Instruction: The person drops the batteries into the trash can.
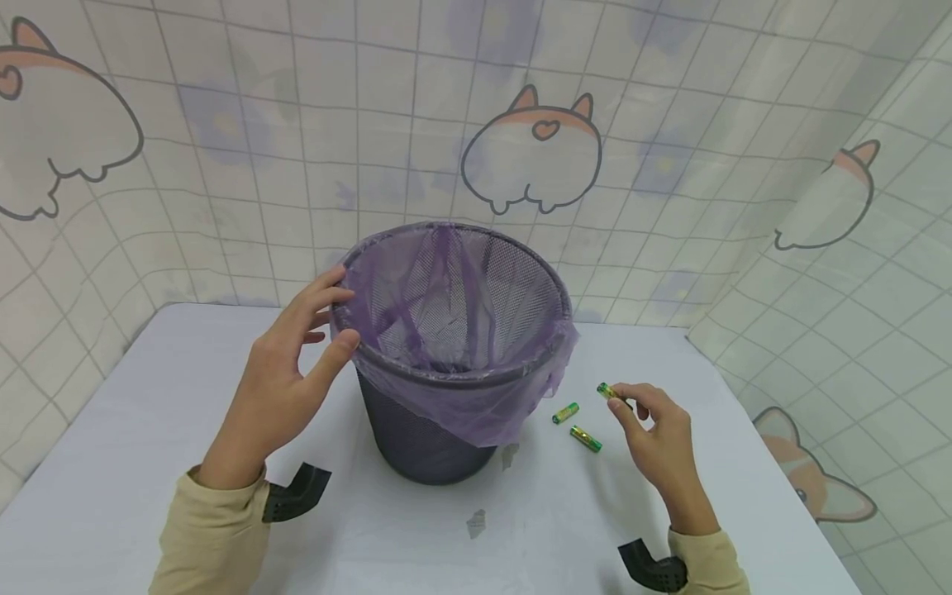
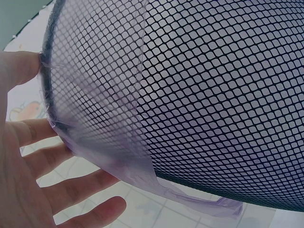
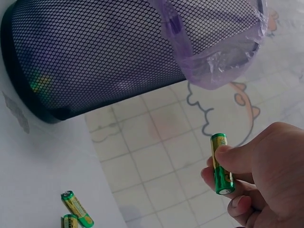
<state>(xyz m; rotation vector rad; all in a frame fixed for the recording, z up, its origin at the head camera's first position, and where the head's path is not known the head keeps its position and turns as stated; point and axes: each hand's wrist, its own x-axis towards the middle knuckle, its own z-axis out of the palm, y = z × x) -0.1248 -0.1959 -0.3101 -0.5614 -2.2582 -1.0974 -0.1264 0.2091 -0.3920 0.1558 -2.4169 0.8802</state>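
A black mesh wastebasket [image 1: 427,450] stands on the white table, lined with a thin purple bag [image 1: 476,417] folded over its rim. At the rim's left side, my left hand [image 1: 286,376] touches the bag-covered edge, thumb and fingers spread apart and fairly straight. My right hand [image 1: 658,434] pinches a green and yellow battery [image 3: 220,166] between thumb and fingers, held to the right of the basket. Two similar batteries, one nearer the basket [image 1: 565,413] and one closer to me [image 1: 586,439], lie below and left of that hand.
Grey patches [image 1: 476,523] mark the tabletop [image 1: 402,545] before the basket. Behind and beside the table hangs a checked curtain [image 1: 312,149] with cartoon animals. Through the mesh in the right wrist view, something green and yellow [image 3: 40,83] shows near the basket's bottom.
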